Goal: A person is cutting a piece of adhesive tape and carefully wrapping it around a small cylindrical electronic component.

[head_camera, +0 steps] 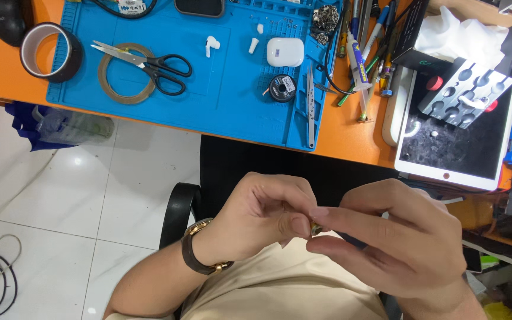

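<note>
Below the blue mat [149, 89], over the person's lap, both hands meet fingertip to fingertip. Left hand [262, 216], with a watch [200, 252] on its wrist, and right hand [398, 237] pinch a tiny dark, brassy part [316, 228] between thumb and forefinger tips; fingers of both are closed tight on it. What the part is cannot be told, as most of it is hidden.

On the mat lie scissors [149, 62] across a tape ring [127, 74], two white earbuds [211, 45], a white case [285, 51], a small dark spool [281, 88] and tweezers [310, 106] near the mat's right edge. Left of the mat stands a dark tape roll [51, 51]. Right of the mat lie pens [362, 53], then a white tablet [463, 142] bearing a grey holed block [466, 89].
</note>
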